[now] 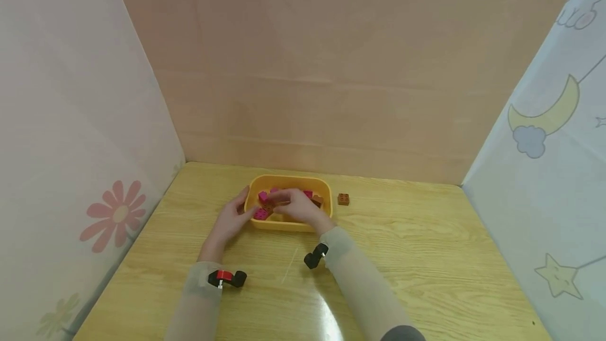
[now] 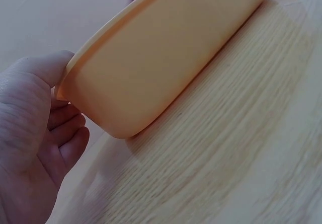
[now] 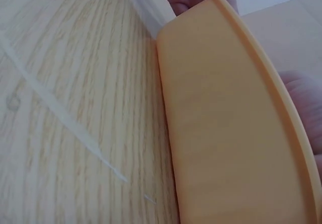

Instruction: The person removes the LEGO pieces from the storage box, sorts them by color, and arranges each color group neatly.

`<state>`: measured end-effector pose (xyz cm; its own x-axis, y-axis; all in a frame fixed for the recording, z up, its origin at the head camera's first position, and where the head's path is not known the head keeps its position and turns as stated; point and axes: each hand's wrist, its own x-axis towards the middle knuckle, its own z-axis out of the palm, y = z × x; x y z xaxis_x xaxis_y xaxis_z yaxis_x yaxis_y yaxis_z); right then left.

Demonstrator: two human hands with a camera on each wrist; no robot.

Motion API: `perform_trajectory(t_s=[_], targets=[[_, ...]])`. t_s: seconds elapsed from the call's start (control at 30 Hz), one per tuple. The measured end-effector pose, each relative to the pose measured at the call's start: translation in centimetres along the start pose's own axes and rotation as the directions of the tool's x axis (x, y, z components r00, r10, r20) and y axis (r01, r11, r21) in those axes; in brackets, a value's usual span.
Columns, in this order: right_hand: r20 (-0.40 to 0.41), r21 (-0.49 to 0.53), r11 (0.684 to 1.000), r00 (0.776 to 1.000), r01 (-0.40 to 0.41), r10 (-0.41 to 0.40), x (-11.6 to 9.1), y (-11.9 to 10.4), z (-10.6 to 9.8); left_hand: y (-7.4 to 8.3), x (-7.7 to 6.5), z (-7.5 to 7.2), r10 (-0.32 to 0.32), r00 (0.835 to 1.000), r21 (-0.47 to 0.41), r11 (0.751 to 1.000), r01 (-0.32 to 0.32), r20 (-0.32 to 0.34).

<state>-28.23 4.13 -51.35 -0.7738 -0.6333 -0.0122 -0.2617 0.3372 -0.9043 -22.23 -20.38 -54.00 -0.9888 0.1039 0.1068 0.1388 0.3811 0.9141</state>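
A yellow plastic bin (image 1: pixel 284 228) sits on the table with several pink and brown toy bricks inside. My left hand (image 1: pixel 232 219) grips its left end, thumb over the rim and fingers along the outer wall, as the left wrist view shows on the bin (image 2: pixel 136 63). Over the bin's middle reaches my right hand (image 1: pixel 299 206), thumb and index finger apart above the bricks. Close to those fingertips lie a pink brick (image 1: pixel 261 214) and another pink brick (image 1: pixel 263 197). A brown brick (image 1: pixel 318 200) is at the right end. In the right wrist view the bin wall hides most of this hand.
One brown four-stud brick (image 1: pixel 343 199) lies on the wooden table (image 1: pixel 416 257) just right of the bin. A tan backdrop (image 1: pixel 331 93) rises behind the table, with patterned white cloth (image 1: pixel 558 183) along the right and more white cloth (image 1: pixel 71 120) along the left.
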Motion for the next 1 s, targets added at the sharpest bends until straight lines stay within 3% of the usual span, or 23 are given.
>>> perform_trajectory(t_s=[0.23,0.63,1.0], targets=[[0.021,-0.080,0.996,0.999,-0.028,0.030,0.12,0.01,0.15,-0.11,0.03,-0.07,0.006,1.000,0.024,1.000,-0.006,-0.001],[0.037,-0.130,0.991,0.999,-0.025,0.030,0.29,0.16,0.23,0.00,0.06,-0.14,0.013,1.000,0.037,0.999,-0.013,-0.002],[0.045,-0.244,0.966,0.993,-0.091,0.105,0.30,0.14,0.43,-0.20,0.11,-0.19,0.014,1.000,0.030,0.999,-0.014,0.000]])
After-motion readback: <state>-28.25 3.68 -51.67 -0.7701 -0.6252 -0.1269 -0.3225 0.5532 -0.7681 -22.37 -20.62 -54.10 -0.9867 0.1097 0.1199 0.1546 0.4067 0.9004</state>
